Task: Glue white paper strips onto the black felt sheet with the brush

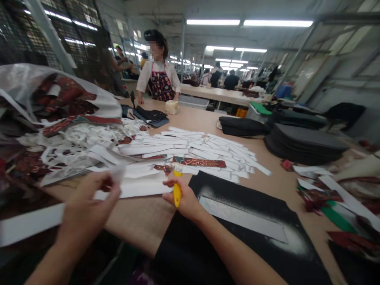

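Note:
My right hand [185,196] is closed around a paint brush [177,190] with a yellow handle, its pale bristles pointing away from me. At the left, my left hand [89,204] pinches a thin white piece [118,174], blurred at the fingertips. A longer white strip [32,223] shows behind that hand; whether it is held too I cannot tell. Between the hands lies a wide white sheet [145,186]. Beyond the brush, a dark red patterned strip [204,162] rests on a spread of white strips [166,148]. Beside my right forearm is a black board [237,198] bearing a grey rectangle dusted white around.
White trimmings [86,134] and a clear bag [62,93] of red fabric are heaped at the left. Dark stacked panels [303,142] stand at the right, with scraps [323,194] nearer. A person in an apron [162,81] stands across the table [202,118].

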`<state>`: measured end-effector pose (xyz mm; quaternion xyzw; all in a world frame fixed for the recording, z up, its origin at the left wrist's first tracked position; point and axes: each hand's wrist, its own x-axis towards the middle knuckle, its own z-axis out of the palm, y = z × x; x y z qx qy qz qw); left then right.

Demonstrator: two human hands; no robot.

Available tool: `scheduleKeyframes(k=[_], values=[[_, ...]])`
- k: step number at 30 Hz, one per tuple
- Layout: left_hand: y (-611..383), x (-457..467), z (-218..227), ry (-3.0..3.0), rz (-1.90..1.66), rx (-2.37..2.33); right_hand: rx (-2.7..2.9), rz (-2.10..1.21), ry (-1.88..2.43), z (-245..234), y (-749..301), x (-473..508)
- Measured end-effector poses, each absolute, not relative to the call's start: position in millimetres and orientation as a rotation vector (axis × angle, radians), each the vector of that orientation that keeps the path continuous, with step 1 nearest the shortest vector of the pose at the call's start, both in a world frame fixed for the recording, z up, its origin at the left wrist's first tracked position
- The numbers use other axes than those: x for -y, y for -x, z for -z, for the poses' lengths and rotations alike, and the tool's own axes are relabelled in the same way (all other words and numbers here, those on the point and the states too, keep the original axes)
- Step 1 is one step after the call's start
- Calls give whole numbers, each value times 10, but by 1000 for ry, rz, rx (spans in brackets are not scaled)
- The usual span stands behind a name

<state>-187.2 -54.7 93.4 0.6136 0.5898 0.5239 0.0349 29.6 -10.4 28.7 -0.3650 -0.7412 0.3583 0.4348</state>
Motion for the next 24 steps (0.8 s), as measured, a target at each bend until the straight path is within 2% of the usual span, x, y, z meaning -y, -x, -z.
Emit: scheduleKeyframes(k=[2, 4, 9, 13, 16, 20, 24], values=[[1351, 573, -915, -2025, -1429, -1524, 1589, -1138, 716, -483, -441, 231], [900, 585, -940, -1905, -1344, -1264, 1463, -1243, 690, -619, -624, 385], [296, 375, -971, -1471, -1406, -957, 1407, -1282, 1079, -613, -1247, 826], [190, 86, -751, -1131, -1413, -907, 1542, -901, 1553, -467, -2005, 1158], [166, -2, -478, -1088, -1181, -973, 1588, -650, 1827, -336, -2646, 1311], [130, 19, -158, -1276, -777, -1079, 1533, -466, 2032, -121, -3225, 1388], [138, -24, 37, -1666, -571, -1205, 1496, -435, 2100, 24, -3342, 1380]])
